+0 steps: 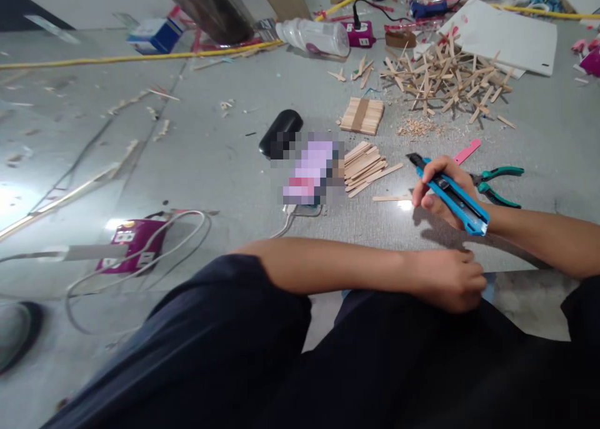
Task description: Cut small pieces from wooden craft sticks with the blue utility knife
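My right hand (pixel 445 188) is wrapped round a blue utility knife (pixel 452 194), its dark blade end pointing up and left. Below its fingertips a single craft stick (pixel 390 198) lies flat; whether they touch it, I cannot tell. Resting by my lap, my left hand (pixel 452 282) is curled closed with its palm turned away, so anything inside is hidden. A loose pile of craft sticks (pixel 364 166) lies left of the knife, and behind it a banded bundle of sticks (pixel 362 116). Green-handled pliers (pixel 499 185) and a pink strip (pixel 467 152) lie just beyond my right hand.
A phone (pixel 309 172) on a white cable and a black case (pixel 281 133) lie left of the sticks. Farther back are a heap of joined sticks (pixel 450 79), wood shavings (pixel 419 127), and a plastic bottle (pixel 314 37). A purple power socket (pixel 134 244) sits at left.
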A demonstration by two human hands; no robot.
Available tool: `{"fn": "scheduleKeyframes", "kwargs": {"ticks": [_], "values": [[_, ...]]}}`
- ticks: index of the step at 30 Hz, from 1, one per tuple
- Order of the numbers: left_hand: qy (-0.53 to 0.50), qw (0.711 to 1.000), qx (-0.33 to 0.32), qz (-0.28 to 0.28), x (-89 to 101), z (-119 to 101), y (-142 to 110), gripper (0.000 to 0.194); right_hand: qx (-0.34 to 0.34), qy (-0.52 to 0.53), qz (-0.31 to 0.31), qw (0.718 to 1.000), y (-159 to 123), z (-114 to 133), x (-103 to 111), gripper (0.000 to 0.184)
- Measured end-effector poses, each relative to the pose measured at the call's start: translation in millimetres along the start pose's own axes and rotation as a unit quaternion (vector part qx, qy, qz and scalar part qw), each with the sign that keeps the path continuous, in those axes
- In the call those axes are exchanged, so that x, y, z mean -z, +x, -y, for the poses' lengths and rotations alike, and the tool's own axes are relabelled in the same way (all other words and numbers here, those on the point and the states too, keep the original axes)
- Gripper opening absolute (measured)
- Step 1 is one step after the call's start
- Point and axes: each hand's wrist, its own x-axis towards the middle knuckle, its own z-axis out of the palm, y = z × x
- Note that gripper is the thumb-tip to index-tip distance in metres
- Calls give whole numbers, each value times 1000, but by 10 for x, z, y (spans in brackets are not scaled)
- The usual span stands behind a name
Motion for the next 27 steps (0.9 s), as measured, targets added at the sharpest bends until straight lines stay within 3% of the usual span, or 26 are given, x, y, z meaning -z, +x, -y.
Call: {"fn": "scheduleKeyframes", "kwargs": {"ticks": [3, 5, 11, 13, 17, 22, 27], "values": [[-102, 982, 158, -13, 34, 41, -478, 36, 4, -49, -89, 995, 4, -51, 31, 41], [-150, 963, 222, -18, 36, 65, -631, 36, -10, -68, -106, 992, -6, -76, 18, 36], [-204, 908, 365, 25, 128, 118, -671, 43, -62, -170, -54, 982, -72, -42, 15, 36], [-200, 887, 410, 72, 214, 114, -662, 49, -71, -187, -37, 979, -86, 1, 33, 35], [-222, 870, 421, 130, 316, 104, -665, 67, -68, -216, -34, 973, -95, 81, 43, 33], [-235, 874, 412, 103, 225, 95, -698, 68, -42, -268, -32, 962, -125, 129, 31, 28], [-209, 894, 386, 89, 240, 80, -701, 60, -31, -213, -47, 976, -152, 128, 47, 34]]}}
